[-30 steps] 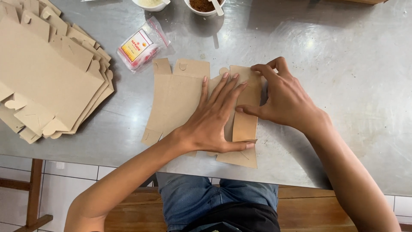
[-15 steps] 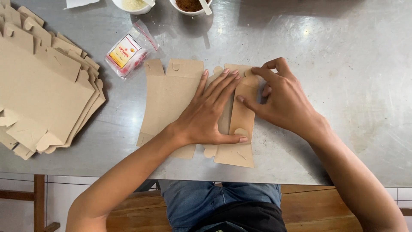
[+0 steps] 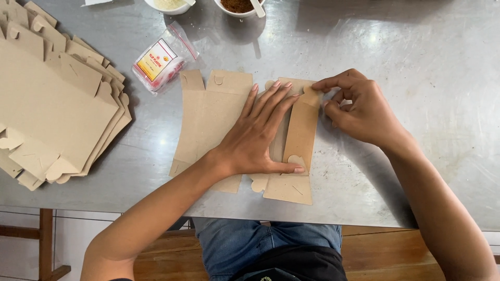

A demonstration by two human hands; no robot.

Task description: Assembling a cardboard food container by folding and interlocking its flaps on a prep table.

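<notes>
While the flat cardboard box blank [image 3: 208, 119] lies on the metal table [image 3: 406, 62] right in front of the person, both hands are on it. One side panel is folded over on the right part of the blank, forming a narrow brown strip [image 3: 301, 130] that runs from the far edge towards the near edge. Left hand [image 3: 255, 140] presses down flat across the middle, fingers spread and straight, thumb stretched along the near end of that folded strip beside a rounded tab. Right hand [image 3: 359, 112] sits at the strip's far corner, fingers curled, index and thumb pinching the small tab there.

Off to the left, well apart, a stack of unfolded cardboard blanks [image 3: 52, 104] is fanned out on the table. Just beyond the blank's far left corner lies a small clear plastic packet [image 3: 161, 60] with a yellow and red label. At the far edge stand two white bowls: one with something pale [image 3: 169, 5], one with brown powder [image 3: 237, 6] and a white spoon [image 3: 258, 8].
</notes>
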